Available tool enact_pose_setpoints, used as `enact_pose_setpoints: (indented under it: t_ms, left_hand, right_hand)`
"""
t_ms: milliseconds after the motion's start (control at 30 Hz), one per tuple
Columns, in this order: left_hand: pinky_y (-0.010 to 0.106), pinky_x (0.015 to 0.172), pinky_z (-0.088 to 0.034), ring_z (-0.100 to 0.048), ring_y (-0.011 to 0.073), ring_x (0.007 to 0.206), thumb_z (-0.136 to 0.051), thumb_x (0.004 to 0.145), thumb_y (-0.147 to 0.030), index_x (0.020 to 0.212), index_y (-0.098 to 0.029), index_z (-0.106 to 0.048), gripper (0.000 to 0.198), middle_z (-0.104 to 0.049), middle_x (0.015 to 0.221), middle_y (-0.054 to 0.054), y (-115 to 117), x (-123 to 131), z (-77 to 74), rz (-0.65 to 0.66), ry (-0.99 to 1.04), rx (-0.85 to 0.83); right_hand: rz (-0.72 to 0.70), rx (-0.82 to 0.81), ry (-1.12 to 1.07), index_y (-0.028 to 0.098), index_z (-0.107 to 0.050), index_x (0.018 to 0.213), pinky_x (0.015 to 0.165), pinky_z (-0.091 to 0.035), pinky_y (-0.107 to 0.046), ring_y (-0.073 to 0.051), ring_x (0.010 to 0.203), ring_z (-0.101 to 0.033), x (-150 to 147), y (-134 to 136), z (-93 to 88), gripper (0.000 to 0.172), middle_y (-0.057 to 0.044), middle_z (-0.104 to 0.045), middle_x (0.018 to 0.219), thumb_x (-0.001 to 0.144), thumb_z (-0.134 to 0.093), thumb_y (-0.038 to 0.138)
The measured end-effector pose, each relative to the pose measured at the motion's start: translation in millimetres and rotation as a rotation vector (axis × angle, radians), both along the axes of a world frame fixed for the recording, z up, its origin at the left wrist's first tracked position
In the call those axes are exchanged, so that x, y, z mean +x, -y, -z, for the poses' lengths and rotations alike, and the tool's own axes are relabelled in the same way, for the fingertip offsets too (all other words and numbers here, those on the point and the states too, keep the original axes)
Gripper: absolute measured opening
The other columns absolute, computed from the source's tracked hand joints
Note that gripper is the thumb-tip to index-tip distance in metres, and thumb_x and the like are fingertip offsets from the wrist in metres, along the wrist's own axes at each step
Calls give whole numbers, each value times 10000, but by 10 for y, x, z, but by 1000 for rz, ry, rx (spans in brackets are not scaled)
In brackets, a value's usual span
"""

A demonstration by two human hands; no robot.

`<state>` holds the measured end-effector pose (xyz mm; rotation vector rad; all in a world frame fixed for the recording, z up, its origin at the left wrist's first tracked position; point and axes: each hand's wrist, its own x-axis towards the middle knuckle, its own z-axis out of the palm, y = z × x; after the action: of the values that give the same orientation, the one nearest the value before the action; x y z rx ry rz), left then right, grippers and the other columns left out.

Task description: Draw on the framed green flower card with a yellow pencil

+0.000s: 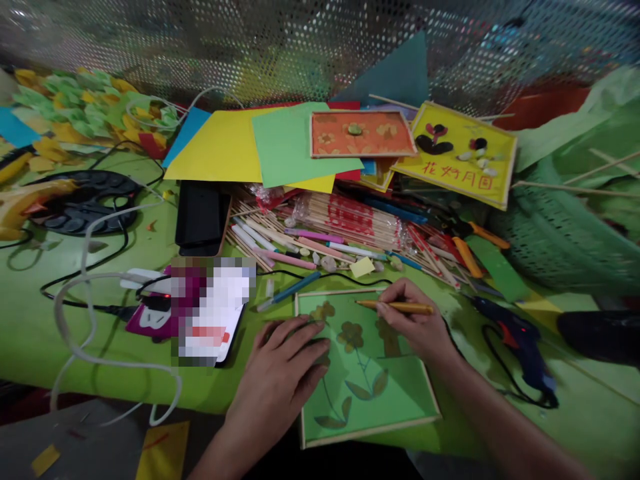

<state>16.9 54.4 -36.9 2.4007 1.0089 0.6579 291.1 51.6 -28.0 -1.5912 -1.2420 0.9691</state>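
My right hand [411, 321] grips a yellow-brown pen [407, 307], its tip pointing left near the top of a green card [395, 400]. Thin wooden sticks edge the card like a frame. Brown flower shapes with drawn stems and leaves cover it, including a flower [351, 337] in the middle. A brown tree-like shape [393, 340] lies partly under my right hand. My left hand [285, 360] rests flat on the card's left side, fingers spread, hiding part of a flower. Whether the pen tip touches the card, I cannot tell.
A blurred phone [215, 317] leans by a purple power strip [150, 317] on the left. Behind the card lie pens, bundled sticks [350, 213] and coloured paper [220, 143]. A glue gun [520, 347] and green basket [565, 227] are at right.
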Motion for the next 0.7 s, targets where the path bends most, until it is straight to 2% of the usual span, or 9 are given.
enact_pose_setpoints:
  t_ms: [267,533,700]
  left_hand:
    - [399,1075,-388,-600,197,1243,-588,1003,-287,1160,-324,-707,200,-721,1300,-60,-4,14,0,-17,32,73]
    - [321,943,-485,-633,187,1176,-690,873,-257,1137,-298,-717,269,-747,1232,-36,-181,-75,137,93,-61,467]
    - [302,889,-505,-660,174,1108,-701,870,-302,1088,-306,-731,220,-767,1173,-47,-245,-68,204,107,-58,612]
  right_hand:
    - [-26,14,-85,225,-654,949,615,-457,-256,-155,698,-561,41,-11,85,159,-6,-624,815,866,-729,338]
    - [-89,67,-108,219,-697,930,676,-478,-288,-193,759,-597,1,-71,185,226,-29,-662,843,853,-734,429]
    - [-100,91,-104,223,-712,885,684,-468,-312,-211,766,-589,-25,-66,154,213,-41,-664,849,832,-731,429]
